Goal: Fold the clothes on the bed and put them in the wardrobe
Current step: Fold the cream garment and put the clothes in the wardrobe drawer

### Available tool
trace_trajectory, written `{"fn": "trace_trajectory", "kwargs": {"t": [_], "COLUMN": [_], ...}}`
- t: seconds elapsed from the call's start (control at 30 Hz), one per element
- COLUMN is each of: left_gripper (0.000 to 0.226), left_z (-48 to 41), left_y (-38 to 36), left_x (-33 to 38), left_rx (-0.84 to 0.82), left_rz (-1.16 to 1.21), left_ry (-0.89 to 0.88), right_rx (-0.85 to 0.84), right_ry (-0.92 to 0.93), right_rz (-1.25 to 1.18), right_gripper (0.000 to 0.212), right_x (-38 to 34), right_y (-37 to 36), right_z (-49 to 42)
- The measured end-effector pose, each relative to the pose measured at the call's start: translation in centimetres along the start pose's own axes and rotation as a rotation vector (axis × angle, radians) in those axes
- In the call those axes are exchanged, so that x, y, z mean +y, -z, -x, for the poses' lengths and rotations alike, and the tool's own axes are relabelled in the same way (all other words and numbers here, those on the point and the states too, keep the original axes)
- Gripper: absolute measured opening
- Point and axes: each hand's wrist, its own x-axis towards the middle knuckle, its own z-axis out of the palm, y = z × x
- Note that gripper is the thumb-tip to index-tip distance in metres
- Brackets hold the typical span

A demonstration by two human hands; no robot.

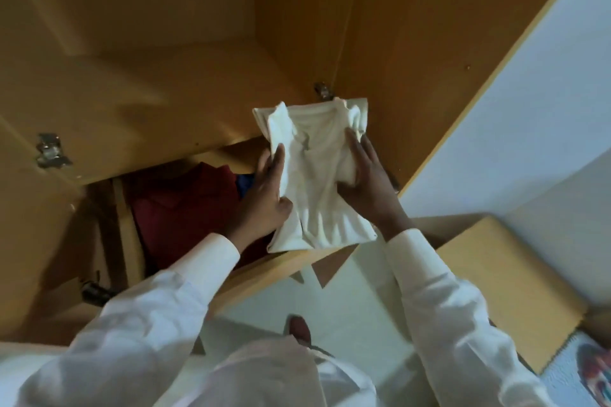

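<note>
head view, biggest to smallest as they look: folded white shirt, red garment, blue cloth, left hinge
1. folded white shirt, red garment: about alike, red partly hidden
2. left hinge
3. blue cloth, a sliver

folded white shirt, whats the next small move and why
Probably ease the folded white shirt forward and down into the wardrobe, onto the maroon garment lying there. The left hand and right hand grip its sides, and it is held at the opening, not yet set down.
</note>
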Motion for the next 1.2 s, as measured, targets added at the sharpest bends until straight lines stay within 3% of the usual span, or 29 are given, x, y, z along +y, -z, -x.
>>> {"fn": "trace_trajectory", "kwargs": {"t": [0.23,0.4,0.7,0.77,0.9,0.97,1.03,1.13,1.2], "left_gripper": [0.093,0.094,0.093,0.094,0.091,0.09,0.09,0.091,0.086], "left_z": [-5.1,-5.8,-6.6,-6.9,-8.0,-8.4,-8.6,-8.1,-7.6], "left_y": [-0.8,-2.2,-4.9,-5.3,-5.6,-5.7,-5.7,-5.7,-5.6], "left_x": [-2.7,-7.0,-13.1,-14.1,-14.6,-14.7,-15.0,-15.3,-15.2], "left_rx": [0.208,0.244,0.013,-0.003,-0.068,-0.114,-0.151,-0.19,-0.149], "left_rz": [-0.038,0.012,0.269,0.264,0.181,0.136,0.08,-0.121,-0.278], "left_ry": [0.147,0.266,0.547,0.573,0.602,0.61,0.61,0.588,0.606], "right_rx": [-0.146,-0.369,-0.779,-0.757,-0.53,-0.489,-0.563,-0.771,-0.82], "right_ry": [0.159,0.106,-0.047,-0.061,0.012,0.092,0.137,-0.052,-0.183], "right_rz": [-0.095,-0.259,0.277,0.455,0.729,0.75,0.705,0.598,0.599], "right_gripper": [0.096,0.094,0.093,0.087,0.079,0.08,0.079,0.079,0.076], "right_x": [2.4,5.0,7.9,7.6,6.6,6.4,6.6,8.0,9.0], "right_y": [-3.1,-6.9,-11.8,-12.8,-14.9,-15.3,-15.6,-16.3,-16.6], "right_z": [-10.5,-13.4,-17.4,-17.1,-14.5,-13.2,-12.0,-10.5,-10.3]}}
